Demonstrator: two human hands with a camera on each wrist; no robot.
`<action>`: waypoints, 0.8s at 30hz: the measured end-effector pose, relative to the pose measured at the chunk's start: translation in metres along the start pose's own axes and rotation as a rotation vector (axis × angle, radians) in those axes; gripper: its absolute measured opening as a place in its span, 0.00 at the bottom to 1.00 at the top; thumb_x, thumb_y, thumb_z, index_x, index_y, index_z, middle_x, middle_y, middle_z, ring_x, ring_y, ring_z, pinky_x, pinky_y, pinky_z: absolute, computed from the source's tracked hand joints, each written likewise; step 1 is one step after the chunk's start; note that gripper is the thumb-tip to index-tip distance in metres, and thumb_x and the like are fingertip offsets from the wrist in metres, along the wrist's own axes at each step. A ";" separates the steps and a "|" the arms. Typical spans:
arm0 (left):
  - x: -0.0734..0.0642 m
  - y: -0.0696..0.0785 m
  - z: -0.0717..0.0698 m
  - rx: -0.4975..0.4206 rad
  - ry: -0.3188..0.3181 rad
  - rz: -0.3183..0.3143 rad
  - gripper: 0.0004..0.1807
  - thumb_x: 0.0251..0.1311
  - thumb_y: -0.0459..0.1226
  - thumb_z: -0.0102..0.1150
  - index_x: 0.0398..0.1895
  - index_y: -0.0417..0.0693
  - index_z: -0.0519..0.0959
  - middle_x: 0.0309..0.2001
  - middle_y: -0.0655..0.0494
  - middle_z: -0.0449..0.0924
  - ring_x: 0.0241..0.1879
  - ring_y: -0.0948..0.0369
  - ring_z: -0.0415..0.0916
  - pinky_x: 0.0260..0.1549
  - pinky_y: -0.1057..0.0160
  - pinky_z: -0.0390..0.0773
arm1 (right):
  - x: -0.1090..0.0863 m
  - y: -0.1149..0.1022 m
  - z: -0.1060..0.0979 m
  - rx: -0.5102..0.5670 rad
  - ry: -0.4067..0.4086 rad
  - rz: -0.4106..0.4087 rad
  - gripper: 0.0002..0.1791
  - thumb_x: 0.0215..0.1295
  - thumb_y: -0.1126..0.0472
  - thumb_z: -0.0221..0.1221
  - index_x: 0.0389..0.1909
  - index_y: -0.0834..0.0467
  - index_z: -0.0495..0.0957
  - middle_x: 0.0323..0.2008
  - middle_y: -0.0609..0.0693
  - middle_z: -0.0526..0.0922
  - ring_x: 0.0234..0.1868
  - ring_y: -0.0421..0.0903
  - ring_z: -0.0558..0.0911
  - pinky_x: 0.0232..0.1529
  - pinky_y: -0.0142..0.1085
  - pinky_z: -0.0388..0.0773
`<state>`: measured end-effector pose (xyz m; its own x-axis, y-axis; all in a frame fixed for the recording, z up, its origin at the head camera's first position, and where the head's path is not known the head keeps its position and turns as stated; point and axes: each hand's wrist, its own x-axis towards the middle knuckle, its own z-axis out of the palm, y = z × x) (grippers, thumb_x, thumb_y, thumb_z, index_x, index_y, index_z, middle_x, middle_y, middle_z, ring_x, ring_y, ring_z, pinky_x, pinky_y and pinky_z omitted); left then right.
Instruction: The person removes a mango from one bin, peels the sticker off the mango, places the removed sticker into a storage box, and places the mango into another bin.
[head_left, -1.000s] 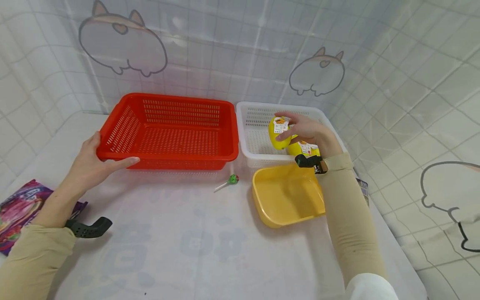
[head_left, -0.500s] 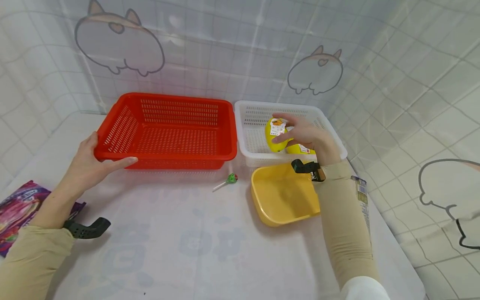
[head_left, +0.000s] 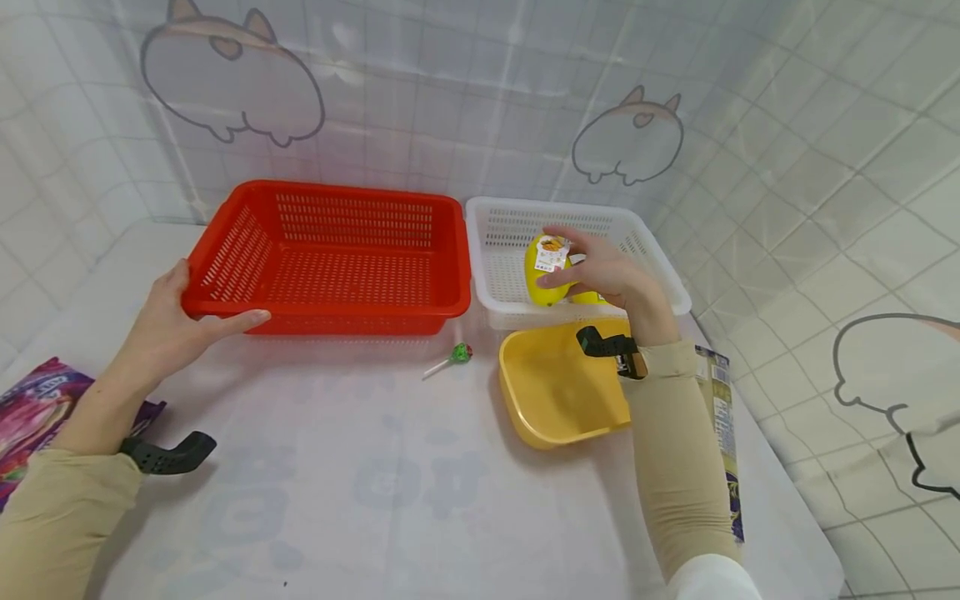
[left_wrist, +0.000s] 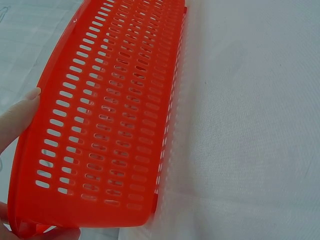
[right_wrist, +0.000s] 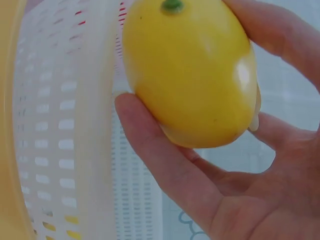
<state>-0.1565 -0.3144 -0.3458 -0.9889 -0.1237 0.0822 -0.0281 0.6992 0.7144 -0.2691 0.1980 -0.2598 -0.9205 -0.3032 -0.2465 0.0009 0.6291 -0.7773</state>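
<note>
My right hand (head_left: 603, 265) holds a yellow lemon (head_left: 546, 271) with a white printed label, pinched between thumb and fingers over the white basket (head_left: 495, 310). In the right wrist view the lemon (right_wrist: 192, 75) shows its green stem end, with the thumb and fingers round its sides. Another yellow, labelled fruit (head_left: 587, 292) lies in the white basket, partly hidden behind this hand. On the other side, my left hand (head_left: 168, 325) grips the red basket (head_left: 360, 321) at its front left corner, thumb along the front rim. The left wrist view shows the red basket's slotted side (left_wrist: 100, 130) near the fingers.
A yellow tub (head_left: 558, 400) stands in front of the white basket, partly under the right forearm. A lollipop (head_left: 459, 354) lies before the baskets. One purple-pink packet (head_left: 45, 408) is at the left, another narrow packet (head_left: 723, 433) at the right. Tiled-pattern curtains stand behind.
The right hand and lemon have shifted slightly left over the white basket. More of the packet beside the right forearm shows. The left hand keeps its grip on the red basket.
</note>
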 end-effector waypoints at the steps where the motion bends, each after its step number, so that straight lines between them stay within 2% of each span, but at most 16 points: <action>1: 0.000 0.000 0.000 0.000 0.000 0.002 0.55 0.56 0.57 0.69 0.77 0.42 0.51 0.67 0.36 0.58 0.59 0.42 0.60 0.36 0.67 0.66 | -0.002 -0.001 0.001 0.006 0.004 -0.007 0.48 0.57 0.55 0.73 0.76 0.37 0.59 0.67 0.57 0.63 0.51 0.54 0.76 0.53 0.45 0.83; 5: 0.001 0.000 -0.001 0.009 -0.003 -0.003 0.56 0.56 0.58 0.68 0.78 0.42 0.49 0.67 0.36 0.57 0.60 0.41 0.59 0.36 0.66 0.67 | -0.008 -0.003 0.007 0.025 0.018 -0.032 0.49 0.57 0.57 0.73 0.77 0.39 0.57 0.63 0.57 0.66 0.49 0.54 0.77 0.54 0.48 0.82; 9: 0.000 -0.001 -0.001 0.005 -0.023 -0.021 0.59 0.56 0.59 0.67 0.79 0.42 0.45 0.69 0.33 0.54 0.62 0.38 0.57 0.38 0.60 0.70 | -0.016 -0.005 0.013 0.028 0.031 -0.054 0.49 0.57 0.58 0.73 0.77 0.40 0.57 0.59 0.57 0.69 0.49 0.53 0.77 0.55 0.51 0.82; 13: 0.000 -0.001 0.000 -0.003 -0.036 -0.037 0.61 0.56 0.60 0.67 0.80 0.43 0.42 0.71 0.31 0.51 0.63 0.36 0.55 0.41 0.52 0.70 | -0.024 -0.007 0.018 0.028 0.052 -0.095 0.49 0.57 0.59 0.73 0.77 0.41 0.58 0.57 0.56 0.71 0.49 0.53 0.75 0.50 0.47 0.84; 15: 0.000 0.000 0.000 -0.006 -0.037 -0.038 0.61 0.56 0.60 0.67 0.80 0.43 0.41 0.72 0.31 0.50 0.63 0.35 0.55 0.42 0.51 0.70 | -0.027 -0.009 0.020 0.029 0.060 -0.113 0.49 0.57 0.59 0.73 0.76 0.41 0.58 0.57 0.54 0.71 0.50 0.52 0.74 0.48 0.44 0.85; 19: 0.001 0.000 0.000 -0.004 -0.028 -0.028 0.60 0.56 0.59 0.68 0.80 0.43 0.44 0.70 0.32 0.52 0.62 0.37 0.57 0.39 0.60 0.68 | -0.035 -0.011 0.027 0.039 0.072 -0.123 0.49 0.57 0.58 0.73 0.77 0.40 0.57 0.60 0.51 0.70 0.50 0.52 0.74 0.47 0.40 0.84; 22: 0.001 -0.001 0.000 -0.003 -0.028 -0.030 0.60 0.55 0.59 0.68 0.80 0.42 0.44 0.70 0.32 0.52 0.62 0.37 0.57 0.40 0.58 0.69 | -0.039 -0.013 0.033 0.036 0.074 -0.124 0.50 0.56 0.56 0.73 0.77 0.38 0.56 0.63 0.49 0.70 0.49 0.52 0.74 0.48 0.43 0.82; 24: 0.000 -0.001 0.000 -0.006 -0.033 -0.037 0.61 0.55 0.60 0.67 0.80 0.42 0.42 0.71 0.31 0.51 0.63 0.36 0.56 0.41 0.51 0.72 | -0.042 -0.014 0.038 0.027 0.074 -0.130 0.51 0.56 0.55 0.74 0.77 0.37 0.56 0.65 0.47 0.69 0.49 0.52 0.74 0.49 0.45 0.80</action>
<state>-0.1570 -0.3149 -0.3461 -0.9915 -0.1262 0.0330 -0.0639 0.6903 0.7207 -0.2151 0.1746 -0.2605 -0.9398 -0.3269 -0.0998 -0.1109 0.5680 -0.8155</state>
